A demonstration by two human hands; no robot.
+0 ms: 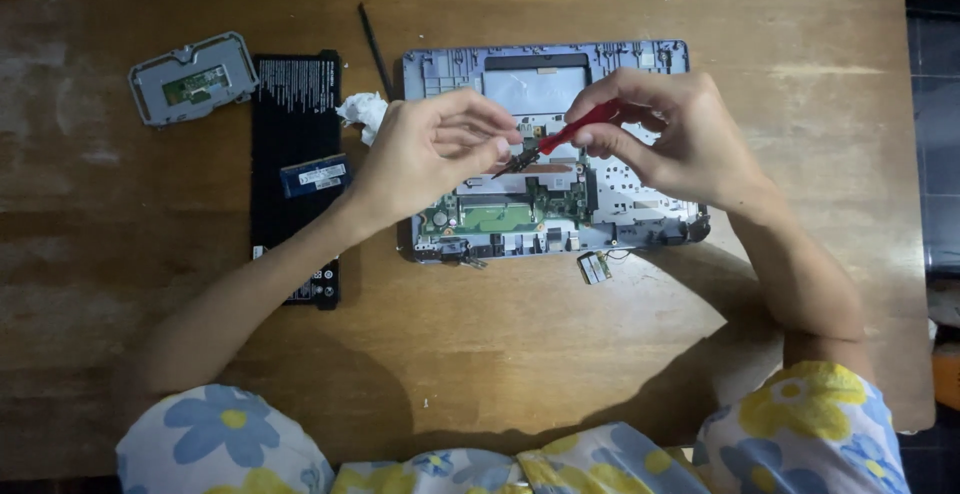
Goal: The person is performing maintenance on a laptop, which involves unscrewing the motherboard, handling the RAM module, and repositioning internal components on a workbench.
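Note:
An opened laptop base [640, 204] lies on the wooden table, its green circuit board [500, 216] exposed near the front edge. Over it, my right hand [680, 134] grips a red-handled screwdriver [578, 128] whose dark tip slants down to the left. My left hand [435, 144] pinches that tip [517, 161] between thumb and fingers, just above the board. A small card on a thin wire [594, 267] lies beside the base's front edge.
Left of the base lie a flat black battery [290, 94] with a blue memory module [313, 175] on it, a grey touchpad part [193, 78], a crumpled white tissue [362, 111] and a thin black stick [376, 50]. The table's right edge [915, 204] borders a dark floor.

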